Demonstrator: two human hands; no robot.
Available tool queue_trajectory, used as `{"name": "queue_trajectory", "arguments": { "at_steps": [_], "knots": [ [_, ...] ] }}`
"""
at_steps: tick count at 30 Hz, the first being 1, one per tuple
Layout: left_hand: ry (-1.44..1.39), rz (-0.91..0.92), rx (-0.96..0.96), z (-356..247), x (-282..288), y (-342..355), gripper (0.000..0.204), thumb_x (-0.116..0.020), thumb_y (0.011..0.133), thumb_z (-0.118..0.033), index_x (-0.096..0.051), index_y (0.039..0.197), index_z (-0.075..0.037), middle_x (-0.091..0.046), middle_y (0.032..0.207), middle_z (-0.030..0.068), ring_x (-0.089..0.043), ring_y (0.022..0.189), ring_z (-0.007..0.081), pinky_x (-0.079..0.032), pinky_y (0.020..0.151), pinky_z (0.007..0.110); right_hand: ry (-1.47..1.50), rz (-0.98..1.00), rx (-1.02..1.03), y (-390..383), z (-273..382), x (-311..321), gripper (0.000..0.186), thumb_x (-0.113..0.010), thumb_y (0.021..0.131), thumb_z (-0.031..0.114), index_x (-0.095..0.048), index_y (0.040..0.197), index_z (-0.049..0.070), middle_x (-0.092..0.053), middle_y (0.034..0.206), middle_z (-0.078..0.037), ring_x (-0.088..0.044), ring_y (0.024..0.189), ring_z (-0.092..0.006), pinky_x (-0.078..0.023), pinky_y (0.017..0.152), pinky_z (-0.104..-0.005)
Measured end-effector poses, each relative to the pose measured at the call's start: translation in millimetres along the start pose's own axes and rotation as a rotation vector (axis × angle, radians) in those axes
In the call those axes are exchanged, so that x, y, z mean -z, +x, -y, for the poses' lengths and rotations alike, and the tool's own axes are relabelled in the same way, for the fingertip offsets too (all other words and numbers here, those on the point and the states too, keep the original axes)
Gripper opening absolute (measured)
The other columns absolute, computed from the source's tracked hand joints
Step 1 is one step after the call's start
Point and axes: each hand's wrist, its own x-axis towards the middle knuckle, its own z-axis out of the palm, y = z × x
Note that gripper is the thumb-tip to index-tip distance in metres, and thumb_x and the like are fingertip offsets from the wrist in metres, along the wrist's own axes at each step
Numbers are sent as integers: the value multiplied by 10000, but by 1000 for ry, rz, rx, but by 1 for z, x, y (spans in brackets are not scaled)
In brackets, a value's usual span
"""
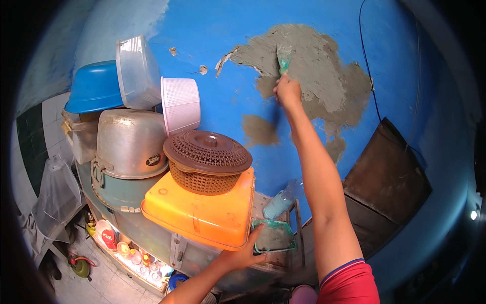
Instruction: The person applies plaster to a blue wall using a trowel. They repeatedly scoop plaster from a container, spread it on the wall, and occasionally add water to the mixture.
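Observation:
My right hand (288,92) is closed around the green handle of a putty knife (284,57). The knife's blade lies against a grey patch of wet-looking plaster (324,66) on the blue wall. Lower down, my left hand (245,255) rests at the near left edge of a small green-rimmed container (276,236) with grey mix in it. Its thumb reaches up along the container's side, and the fingers are partly hidden. Just behind the container, a clear plastic bottle (277,203) leans with pale contents.
Left of my arms, an orange lidded box (202,215) carries a brown woven basket (205,175). Beside them are stacked a metal pot (129,142), a pink perforated basket (181,106), a clear tub (139,71) and a blue basin (93,86). A dark cable (365,50) hangs at right above a brown board (390,177).

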Motion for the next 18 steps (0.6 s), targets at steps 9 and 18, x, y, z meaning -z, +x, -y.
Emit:
{"name": "queue_trajectory", "arguments": {
  "at_steps": [9, 18],
  "knots": [
    [64, -40, -14, -3, 0, 5, 1050, -796, 860, -484, -254, 1649, -53, -304, 1631, 340, -254, 1550, 474, -230, 1268, 500, 198, -53, 20, -11, -18, 98, 476, -474, 1103, 390, -678, 967, -18, -637, 639, -66, -547, 463, -148, -417, 435, -322],
    [54, -75, 0, 2, -4, 5, 1085, -869, 820, -361, -237, 1641, -37, -220, 1661, 322, -221, 1564, 463, -231, 1272, 493, 151, 69, -233, -211, -46, 172, 442, -506, 1116, 419, -646, 1138, 2, -568, 687, 7, -444, 478, -70, -309, 429, -254]
  ]
}}
